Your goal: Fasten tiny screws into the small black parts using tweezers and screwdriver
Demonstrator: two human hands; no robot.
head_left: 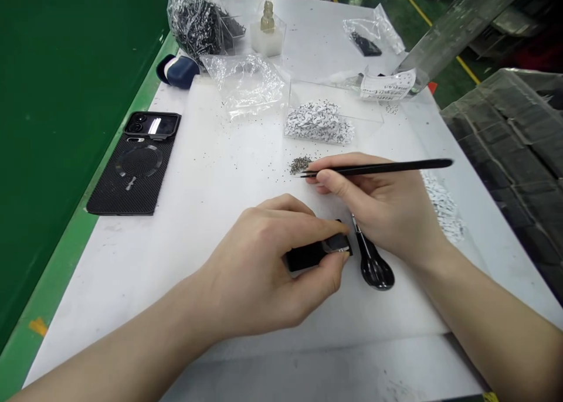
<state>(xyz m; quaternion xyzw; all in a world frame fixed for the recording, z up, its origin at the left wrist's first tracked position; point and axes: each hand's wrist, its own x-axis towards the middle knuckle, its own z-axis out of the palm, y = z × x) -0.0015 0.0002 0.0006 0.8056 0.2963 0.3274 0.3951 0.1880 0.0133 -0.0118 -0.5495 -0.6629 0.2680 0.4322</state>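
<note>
Between its thumb and fingers my left hand grips a small black block low over the white table; the hand covers part of it. My right hand is closed around black tweezers, whose tips point left at a little pile of tiny dark metal parts. Whether the tips hold a part is too small to tell. A black-handled tool with a rounded end lies below my right hand, its thin metal tip pointing up.
Behind the pile sits a clear tray of small white pieces. A phone and a dark blue case lie left. Further back are a bag of black parts and a bottle. More white pieces lie right.
</note>
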